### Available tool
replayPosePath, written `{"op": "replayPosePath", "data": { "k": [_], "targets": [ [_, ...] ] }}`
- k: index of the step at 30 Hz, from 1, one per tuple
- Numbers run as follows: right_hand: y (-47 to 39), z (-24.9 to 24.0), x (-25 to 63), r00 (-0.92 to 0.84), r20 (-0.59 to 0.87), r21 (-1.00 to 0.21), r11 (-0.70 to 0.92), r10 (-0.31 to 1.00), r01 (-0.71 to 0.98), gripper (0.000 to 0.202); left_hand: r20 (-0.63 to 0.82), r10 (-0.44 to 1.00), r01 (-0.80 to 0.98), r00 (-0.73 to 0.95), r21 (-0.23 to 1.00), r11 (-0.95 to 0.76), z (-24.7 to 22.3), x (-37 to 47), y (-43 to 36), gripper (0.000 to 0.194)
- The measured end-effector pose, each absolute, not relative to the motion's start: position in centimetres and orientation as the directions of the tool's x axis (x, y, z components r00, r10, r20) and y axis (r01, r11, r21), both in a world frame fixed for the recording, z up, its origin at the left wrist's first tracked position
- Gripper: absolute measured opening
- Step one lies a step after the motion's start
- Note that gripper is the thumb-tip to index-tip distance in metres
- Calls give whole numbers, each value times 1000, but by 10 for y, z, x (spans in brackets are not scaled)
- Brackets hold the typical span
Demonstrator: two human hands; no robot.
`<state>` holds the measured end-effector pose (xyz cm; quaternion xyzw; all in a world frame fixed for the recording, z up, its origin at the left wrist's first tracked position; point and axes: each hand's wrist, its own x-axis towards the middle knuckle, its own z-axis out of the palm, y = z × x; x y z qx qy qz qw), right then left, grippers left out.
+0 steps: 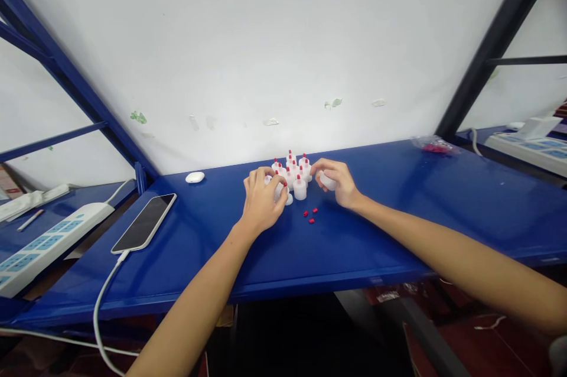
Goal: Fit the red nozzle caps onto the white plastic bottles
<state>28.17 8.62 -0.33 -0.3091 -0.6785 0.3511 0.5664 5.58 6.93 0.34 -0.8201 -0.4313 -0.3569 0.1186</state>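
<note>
Several small white bottles with red tips stand grouped near the wall, the front one [300,189] between my hands. My left hand [262,198] is closed around a white bottle [279,190] at the group's left side. A white round piece [289,199] lies beside its fingers. On the right, my right hand [337,182] holds a white bottle [328,181] in curled fingers, its index finger reaching toward the group. Several small red caps [312,220] lie on the blue table [354,247] in front of the bottles.
At the left lie a phone [145,223] with a white cable and a white earbud case [195,177]. A clear bag with red pieces [436,147] is at the back right. Power strips [51,244] lie beyond the left and right table ends. The white wall closes off the back.
</note>
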Motion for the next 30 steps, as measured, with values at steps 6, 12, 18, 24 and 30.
{"op": "replayPosePath", "data": {
  "k": [6,12,18,24,30],
  "targets": [
    [85,-3,281,-29,607,-794,607,794,4,31,679,637,760,364,179,-624,1,56,72,18],
    [87,-3,274,-19,531,-838,528,847,138,22,635,672,803,380,134,-581,0,54,75,18],
    [92,1,270,37,464,-876,452,885,170,20,721,505,696,475,44,-717,8,64,58,17],
    [85,4,266,-54,455,-876,458,889,149,15,344,513,533,786,43,-845,-1,78,50,20],
    [79,3,265,-125,477,-843,493,870,214,18,234,615,618,753,71,-783,-1,75,52,28]
  ]
}}
